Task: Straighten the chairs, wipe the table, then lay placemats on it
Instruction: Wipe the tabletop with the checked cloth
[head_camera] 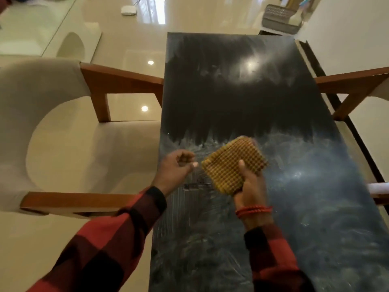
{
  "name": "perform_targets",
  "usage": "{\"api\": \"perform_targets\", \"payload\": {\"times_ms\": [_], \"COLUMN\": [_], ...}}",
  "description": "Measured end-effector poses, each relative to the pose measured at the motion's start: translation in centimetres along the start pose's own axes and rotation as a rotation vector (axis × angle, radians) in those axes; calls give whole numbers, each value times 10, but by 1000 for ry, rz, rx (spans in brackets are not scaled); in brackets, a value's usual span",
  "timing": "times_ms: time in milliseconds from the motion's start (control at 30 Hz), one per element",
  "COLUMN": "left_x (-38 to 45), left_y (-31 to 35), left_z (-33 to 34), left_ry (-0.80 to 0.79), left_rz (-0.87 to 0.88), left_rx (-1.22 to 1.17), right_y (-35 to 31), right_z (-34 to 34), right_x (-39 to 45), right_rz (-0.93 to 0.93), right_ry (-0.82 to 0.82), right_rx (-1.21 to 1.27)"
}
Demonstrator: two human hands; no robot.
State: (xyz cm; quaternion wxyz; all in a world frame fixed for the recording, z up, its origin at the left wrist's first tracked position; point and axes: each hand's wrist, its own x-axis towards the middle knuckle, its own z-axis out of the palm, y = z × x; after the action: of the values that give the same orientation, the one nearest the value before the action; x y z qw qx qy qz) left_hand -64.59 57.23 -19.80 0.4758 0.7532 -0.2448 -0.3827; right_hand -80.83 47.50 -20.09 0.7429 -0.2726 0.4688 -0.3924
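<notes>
holding folded checked cloth [232, 165] in right hand [250, 186], thumb pinching it against fingers, lifted just above near half of dark table [242, 91]. left hand [176, 167] just left of cloth, fingers loosely curled, holding nothing. wipe streaks cover near half; far half looks unwiped, lies straight ahead along table's long axis. count: one cloth, one table, two chairs — left chair [63, 123], right chair [353, 89]. no placemats visible.

Head view looks forward and steeply down along the dark table [242, 98]; hands close below
</notes>
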Motion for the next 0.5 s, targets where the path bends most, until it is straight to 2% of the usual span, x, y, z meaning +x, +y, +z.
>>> {"api": "perform_targets", "payload": {"times_ms": [67,133,167,200,267,367,500], "left_x": [19,34,40,45,51,56,64], "left_y": [1,-5,-11,-17,-31,-49,-67], "left_z": [-9,-17,-20,-22,-24,-24,-31], "left_ry": [57,107,119,124,127,151,245], "left_rz": [109,202,234,259,295,327,234], "left_rx": [107,214,262,308,375,422,281], "right_y": [-8,2,10,19,45,72,86], "right_z": [12,18,20,24,27,22,22], "right_x": [18,39,48,54,63,70,79], "right_rz": [-333,-658,-733,-697,-524,-547,-635], "right_ry": [-61,-143,-174,-211,-292,-300,-248], "right_rx": [-344,-905,-1219,-1481,-1819,-2028,-2037]}}
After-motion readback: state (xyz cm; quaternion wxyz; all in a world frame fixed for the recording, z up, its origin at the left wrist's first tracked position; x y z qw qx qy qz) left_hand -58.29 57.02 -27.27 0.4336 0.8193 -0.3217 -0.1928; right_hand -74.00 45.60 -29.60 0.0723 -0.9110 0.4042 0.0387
